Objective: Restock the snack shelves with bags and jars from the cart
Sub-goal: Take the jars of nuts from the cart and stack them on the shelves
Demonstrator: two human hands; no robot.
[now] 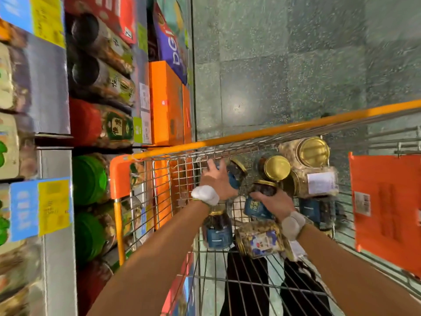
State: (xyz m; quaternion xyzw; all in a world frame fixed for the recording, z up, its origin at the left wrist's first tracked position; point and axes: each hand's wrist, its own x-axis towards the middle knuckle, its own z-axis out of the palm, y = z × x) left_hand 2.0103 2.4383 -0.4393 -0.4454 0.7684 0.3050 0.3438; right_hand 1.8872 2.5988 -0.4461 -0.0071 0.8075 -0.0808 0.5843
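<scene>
In the cart (250, 136), near its far edge, the left hand (218, 180) grips a small dark jar (236, 175). The right hand (276, 202) is curled around a blue-label jar (256, 207) just beside it.

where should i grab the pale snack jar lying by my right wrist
Grip round its middle, coming from above: the pale snack jar lies on its side in the cart, gold lid at one end, so its upper curve is exposed.

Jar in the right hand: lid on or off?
On. The right hand grips the blue-labelled jar, and its gold lid caps the top. How tight, cannot tell.
</scene>
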